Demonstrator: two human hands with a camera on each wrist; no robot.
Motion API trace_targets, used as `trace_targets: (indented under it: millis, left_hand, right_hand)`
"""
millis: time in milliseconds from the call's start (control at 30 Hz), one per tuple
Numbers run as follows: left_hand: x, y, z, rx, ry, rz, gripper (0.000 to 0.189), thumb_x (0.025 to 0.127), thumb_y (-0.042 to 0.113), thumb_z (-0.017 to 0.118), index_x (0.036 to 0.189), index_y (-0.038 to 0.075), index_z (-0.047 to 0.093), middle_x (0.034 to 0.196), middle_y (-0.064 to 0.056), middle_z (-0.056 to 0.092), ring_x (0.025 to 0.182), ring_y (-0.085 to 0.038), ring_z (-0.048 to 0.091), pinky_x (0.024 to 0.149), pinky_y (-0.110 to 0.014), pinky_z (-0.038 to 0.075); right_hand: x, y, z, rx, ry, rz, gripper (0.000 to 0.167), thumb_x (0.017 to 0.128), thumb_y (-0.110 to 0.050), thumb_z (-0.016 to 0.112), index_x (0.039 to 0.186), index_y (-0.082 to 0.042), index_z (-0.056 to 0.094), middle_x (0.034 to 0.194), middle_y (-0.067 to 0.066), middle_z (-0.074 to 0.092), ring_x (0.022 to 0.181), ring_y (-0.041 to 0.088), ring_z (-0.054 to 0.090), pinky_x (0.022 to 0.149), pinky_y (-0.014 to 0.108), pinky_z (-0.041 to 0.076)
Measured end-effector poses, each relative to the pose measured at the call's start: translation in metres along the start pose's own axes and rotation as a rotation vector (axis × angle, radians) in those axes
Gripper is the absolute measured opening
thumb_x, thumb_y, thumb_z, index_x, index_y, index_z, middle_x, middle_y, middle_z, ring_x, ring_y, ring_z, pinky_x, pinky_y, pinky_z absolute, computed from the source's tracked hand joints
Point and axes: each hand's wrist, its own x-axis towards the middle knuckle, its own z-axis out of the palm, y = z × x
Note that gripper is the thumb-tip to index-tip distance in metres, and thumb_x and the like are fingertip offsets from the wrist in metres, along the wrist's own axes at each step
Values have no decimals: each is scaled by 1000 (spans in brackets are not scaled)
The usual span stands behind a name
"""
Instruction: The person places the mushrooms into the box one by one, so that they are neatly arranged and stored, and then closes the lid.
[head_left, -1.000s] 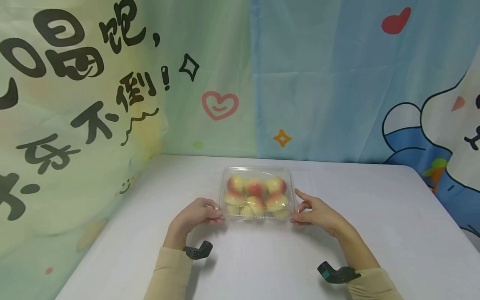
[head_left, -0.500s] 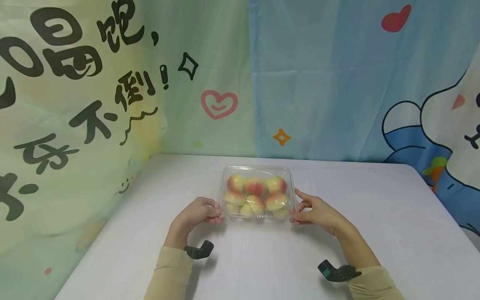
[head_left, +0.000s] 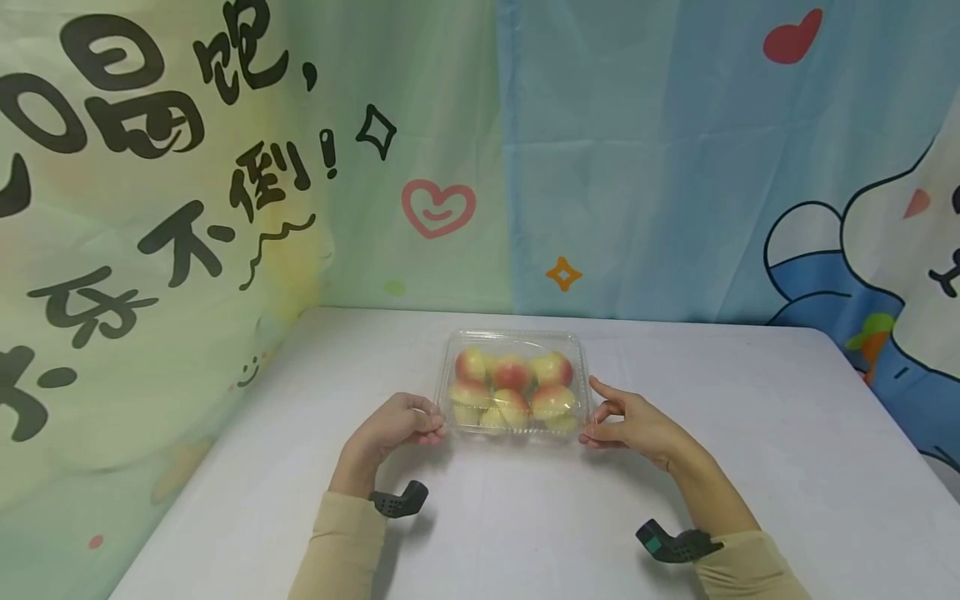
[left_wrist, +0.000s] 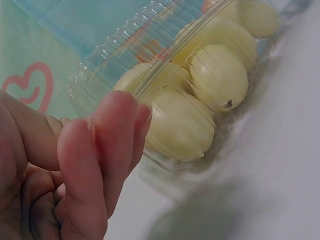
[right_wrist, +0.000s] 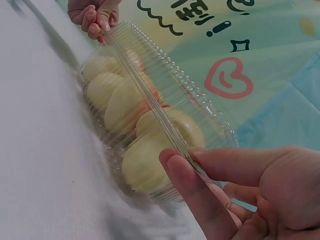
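Observation:
A clear plastic clamshell container (head_left: 517, 339) sits near the far middle of the white table, its lid down. Several round yellow fruits (head_left: 512, 374) with red blush, peach-like, fill it. At its near left corner, my left hand (head_left: 401, 423) pinches the rim between thumb and fingers. My right hand (head_left: 633, 429) does the same at the near right corner, index finger stretched along the side in the head view. The right wrist view shows the thumb and a finger (right_wrist: 187, 182) on either side of the rim (right_wrist: 162, 117). Whether the base touches the table cannot be told.
The white tabletop (head_left: 517, 525) spreads around the container. Behind it hangs a blue and green printed curtain (head_left: 600, 167), and another printed cloth (head_left: 150, 250) runs along the left. Dark wrist cameras (head_left: 678, 546) sit at both sleeves.
The head view has shifted very slightly. Both hands and the container stay where they were.

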Motion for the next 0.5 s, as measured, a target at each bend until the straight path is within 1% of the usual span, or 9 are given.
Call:
trace_targets:
  millis: [200,400,500]
  left_hand:
    - [-1,1,-3,1,-25,15,18,88,4,59,98,-11,61,75,-2,69,66,-8,64,66,-23,55]
    - [-4,0,-5,0,-44,15,24,88,10,61,101,-10,61,79,-4,70,69,-10,65,68,-25,55]
    - [-6,0,-5,29,-36,7,28,88,14,61,104,-8,62,80,-5,70,71,-12,66,69,-27,56]
  right_hand:
    - [-1,-1,-2,0,-25,-14,94,86,-8,69,152,-5,2,92,7,50,93,19,69,81,28,58]
    - [-3,-2,-3,-14,-30,-27,94,86,-11,69,152,-5,2,95,10,54,93,19,69,81,27,57]
    - [-5,-1,-3,-28,-20,-30,93,87,-14,69,153,-5,4,101,13,55,94,20,69,82,27,57]
